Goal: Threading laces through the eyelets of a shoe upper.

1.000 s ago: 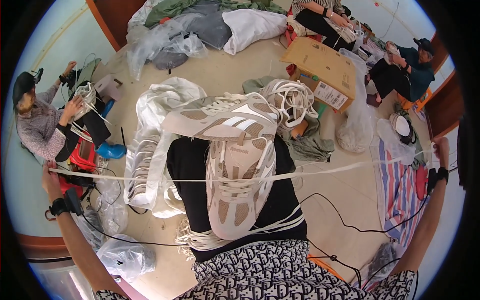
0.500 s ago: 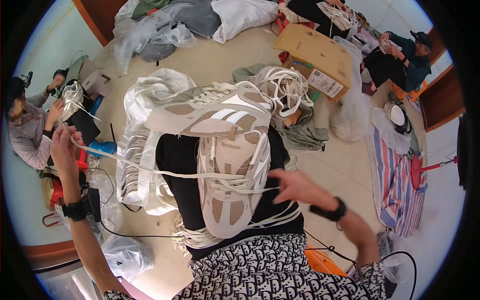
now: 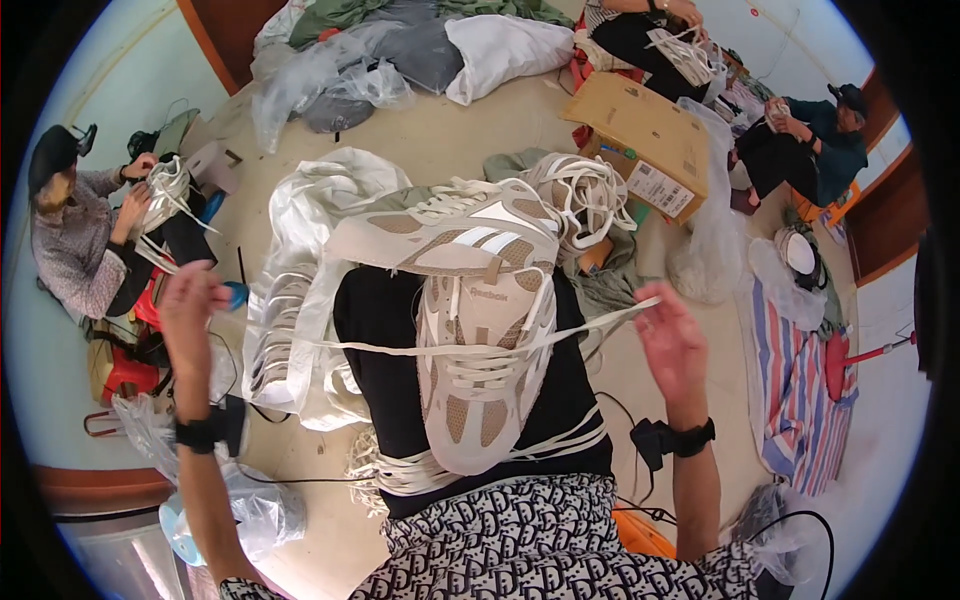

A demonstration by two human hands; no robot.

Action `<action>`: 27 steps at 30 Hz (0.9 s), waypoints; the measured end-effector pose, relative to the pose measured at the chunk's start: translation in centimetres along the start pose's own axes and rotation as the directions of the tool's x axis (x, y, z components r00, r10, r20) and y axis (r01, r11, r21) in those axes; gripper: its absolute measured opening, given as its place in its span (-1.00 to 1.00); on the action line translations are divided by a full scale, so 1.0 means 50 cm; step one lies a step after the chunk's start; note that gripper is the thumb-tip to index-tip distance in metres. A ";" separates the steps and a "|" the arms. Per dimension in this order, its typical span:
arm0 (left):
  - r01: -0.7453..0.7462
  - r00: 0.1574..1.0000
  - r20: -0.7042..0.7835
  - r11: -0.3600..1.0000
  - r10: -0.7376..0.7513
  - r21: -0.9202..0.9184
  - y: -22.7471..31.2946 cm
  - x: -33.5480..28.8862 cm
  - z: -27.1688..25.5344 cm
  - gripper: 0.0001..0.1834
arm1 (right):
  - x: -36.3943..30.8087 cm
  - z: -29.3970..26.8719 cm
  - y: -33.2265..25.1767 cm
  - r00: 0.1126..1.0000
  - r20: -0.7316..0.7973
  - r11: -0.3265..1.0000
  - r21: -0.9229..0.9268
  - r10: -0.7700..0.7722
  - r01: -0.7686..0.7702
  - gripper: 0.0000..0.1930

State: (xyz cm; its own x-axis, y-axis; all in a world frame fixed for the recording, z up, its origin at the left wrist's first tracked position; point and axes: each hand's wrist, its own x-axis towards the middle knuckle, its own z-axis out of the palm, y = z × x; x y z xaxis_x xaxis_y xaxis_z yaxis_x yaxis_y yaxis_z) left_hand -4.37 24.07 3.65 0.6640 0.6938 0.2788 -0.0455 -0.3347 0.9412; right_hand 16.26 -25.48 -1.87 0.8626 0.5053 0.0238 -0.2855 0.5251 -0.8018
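A beige sneaker (image 3: 484, 370) lies on my lap, toe toward me, with a second beige sneaker (image 3: 450, 235) resting crosswise beyond it. A flat white shoelace (image 3: 400, 349) runs through the near sneaker's eyelets and stretches out to both sides. My left hand (image 3: 188, 310) is raised at the left, closed on one end of the lace. Out at the right my right hand (image 3: 672, 342) pinches the other end between thumb and fingers. Loose white laces (image 3: 440, 468) lie across my thighs.
A pile of white laces (image 3: 585, 195) and a cardboard box (image 3: 645, 145) sit beyond my knees. White bags (image 3: 300, 290) hold more sneakers at my left. A person at the left (image 3: 80, 235) and two at the back right (image 3: 805, 145) sit on the floor handling shoes.
My right hand has moved out to the right from over the sneaker, drawing the lace taut. My left hand has come down and in, still gripping its end.
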 end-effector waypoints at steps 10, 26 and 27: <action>-0.271 0.867 0.463 0.954 0.184 0.128 0.042 -0.176 0.321 -0.89 | -0.105 -0.379 -0.350 0.915 0.065 0.918 0.042 -0.397 0.395 -0.68; -0.873 0.438 0.740 0.436 0.510 0.217 0.058 -0.169 0.330 -0.76 | -0.023 -0.090 -0.168 0.991 -0.133 0.696 -0.714 -0.025 -0.078 -0.76; -0.883 0.427 0.727 0.422 0.538 0.206 0.060 -0.167 0.329 -0.76 | -0.019 -0.005 -0.096 0.988 -0.069 0.723 -0.675 0.139 -0.148 -0.76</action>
State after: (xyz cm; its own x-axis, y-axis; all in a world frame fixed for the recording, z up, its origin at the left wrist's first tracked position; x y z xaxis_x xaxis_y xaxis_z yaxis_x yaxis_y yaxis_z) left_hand 2.25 6.79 1.02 0.8014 -0.3469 0.4871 -0.4513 -0.8853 0.1120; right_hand 16.92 -28.64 1.81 0.8412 0.5252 -0.1289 -0.0525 -0.1579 -0.9861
